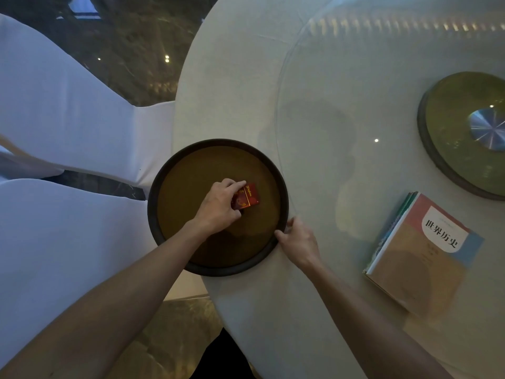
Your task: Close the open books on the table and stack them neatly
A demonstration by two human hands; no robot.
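Round and covered in a pale cloth, the table (235,77) filled most of the view, seen from above in dim light, with dark marbled floor (131,50) and white-covered chairs (54,105) to its left. Nearest the viewer, two bare forearms reached forward. The right hand (299,243) rested at the near right rim of a round dark tray (218,269), fingers curled lightly against the rim, gripping nothing else. The left hand (218,206) was inside the tray, fingers closed around a small red box (247,196) with gold print, which lay on the tray's brown floor. To the right, well apart from the tray, a stack of closed books (418,255) lay on a clear glass turntable (355,77), the top cover peach and blue. Farther right, the turntable's round green base (459,138) showed a shiny metal hub (487,129).
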